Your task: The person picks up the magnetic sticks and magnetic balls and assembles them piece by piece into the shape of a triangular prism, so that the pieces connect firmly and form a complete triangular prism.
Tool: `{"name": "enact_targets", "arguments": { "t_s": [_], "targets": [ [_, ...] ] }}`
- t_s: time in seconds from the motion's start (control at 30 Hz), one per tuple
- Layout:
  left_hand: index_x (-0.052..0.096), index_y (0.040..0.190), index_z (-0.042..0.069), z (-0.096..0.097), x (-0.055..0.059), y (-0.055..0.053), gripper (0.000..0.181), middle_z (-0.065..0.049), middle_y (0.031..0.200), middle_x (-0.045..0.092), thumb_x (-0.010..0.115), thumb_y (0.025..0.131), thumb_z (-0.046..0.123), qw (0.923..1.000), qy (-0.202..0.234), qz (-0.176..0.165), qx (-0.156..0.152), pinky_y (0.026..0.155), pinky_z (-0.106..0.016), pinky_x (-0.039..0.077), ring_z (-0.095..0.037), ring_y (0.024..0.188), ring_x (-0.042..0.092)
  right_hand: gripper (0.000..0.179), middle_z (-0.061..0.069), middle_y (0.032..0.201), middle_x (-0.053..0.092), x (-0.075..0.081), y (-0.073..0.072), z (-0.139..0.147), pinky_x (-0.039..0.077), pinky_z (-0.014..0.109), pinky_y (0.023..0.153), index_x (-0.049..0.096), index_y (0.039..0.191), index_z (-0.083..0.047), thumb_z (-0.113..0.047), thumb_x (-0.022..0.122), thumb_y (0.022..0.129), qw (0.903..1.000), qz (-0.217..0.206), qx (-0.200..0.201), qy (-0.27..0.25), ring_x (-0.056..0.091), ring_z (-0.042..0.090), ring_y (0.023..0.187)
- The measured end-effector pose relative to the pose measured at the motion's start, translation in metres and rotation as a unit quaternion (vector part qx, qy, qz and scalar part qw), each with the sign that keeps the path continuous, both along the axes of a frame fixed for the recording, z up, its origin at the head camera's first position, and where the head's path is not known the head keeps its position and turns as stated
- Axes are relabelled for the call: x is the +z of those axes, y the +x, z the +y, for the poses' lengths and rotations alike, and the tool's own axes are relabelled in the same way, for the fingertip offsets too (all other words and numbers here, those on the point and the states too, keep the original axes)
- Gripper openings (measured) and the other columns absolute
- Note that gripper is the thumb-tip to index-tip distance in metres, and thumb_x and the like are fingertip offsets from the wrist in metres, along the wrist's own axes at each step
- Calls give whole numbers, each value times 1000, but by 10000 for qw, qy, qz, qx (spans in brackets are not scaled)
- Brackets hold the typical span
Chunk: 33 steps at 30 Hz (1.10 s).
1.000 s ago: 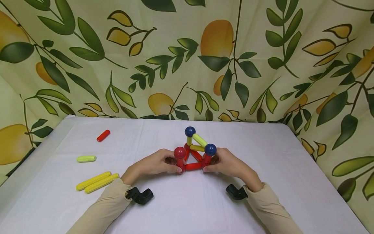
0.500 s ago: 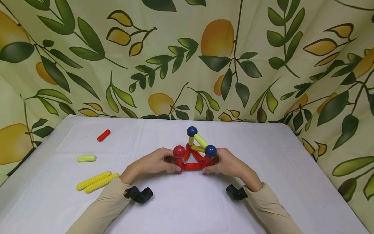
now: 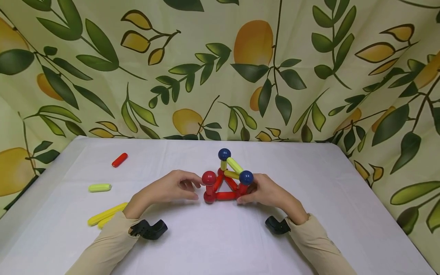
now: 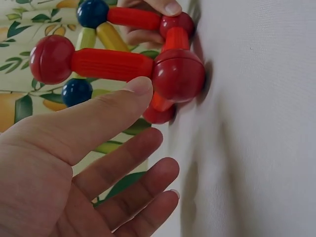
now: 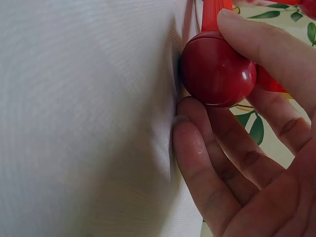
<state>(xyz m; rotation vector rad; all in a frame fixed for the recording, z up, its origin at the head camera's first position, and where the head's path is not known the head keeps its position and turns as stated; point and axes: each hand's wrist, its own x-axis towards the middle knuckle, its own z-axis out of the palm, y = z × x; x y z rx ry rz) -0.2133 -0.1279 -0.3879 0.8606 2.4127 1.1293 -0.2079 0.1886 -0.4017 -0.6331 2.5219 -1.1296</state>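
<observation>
A ball-and-stick building set frame [image 3: 225, 196] stands on the white cloth in the head view. Its base is a triangle of red sticks. Of three uprights, the front left one carries a red ball [image 3: 209, 178] and the others blue balls [image 3: 246, 177]. A pale green stick joins the blue balls; a yellow one slants below. My left hand [image 3: 172, 187] is beside the front left corner, fingers parted and holding nothing. My right hand [image 3: 266, 191] holds the front right corner, thumb and fingers around the red base ball [image 5: 217, 71].
On the left of the table [image 3: 309, 172] lie a short red stick [image 3: 119, 160], a pale green stick [image 3: 99, 187] and two longer yellow sticks [image 3: 107, 214], partly covered by the left sleeve [image 3: 106, 244]. A leaf-and-fruit patterned curtain [image 3: 206, 30] hangs behind.
My left hand has let go of the front left corner and moved left, its sleeve now overlapping the yellow sticks. My right hand keeps its hold. The frame has shifted slightly in view.
</observation>
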Motion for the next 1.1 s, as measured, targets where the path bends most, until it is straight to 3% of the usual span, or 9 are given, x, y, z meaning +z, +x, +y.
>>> {"name": "enact_targets", "arguments": {
  "t_s": [0.3,0.73,1.1],
  "targets": [
    [69,120,11,-20,10,9,36,-7,110,69,77,85,18,9994,-242,123,213,81,-25,53,-19,95,61,36,1,80,65,-1,-1,-1,50,26,67,66,101,-6,-18,87,75,9999,-62,-97,-10,57,16,74],
    [69,118,16,-55,23,24,35,0,108,69,78,84,23,9971,-621,426,130,78,-25,51,-17,91,59,36,2,80,64,-5,-1,0,49,25,66,67,101,-5,-17,88,74,9995,-210,-161,-191,57,17,74],
    [69,117,16,-80,27,32,38,2,109,69,80,82,26,9969,-768,124,-80,74,-23,51,-13,90,58,35,2,78,61,-5,-1,-1,47,26,65,66,100,-6,-17,87,74,9994,-239,-226,-122,55,18,75]
  ]
}}
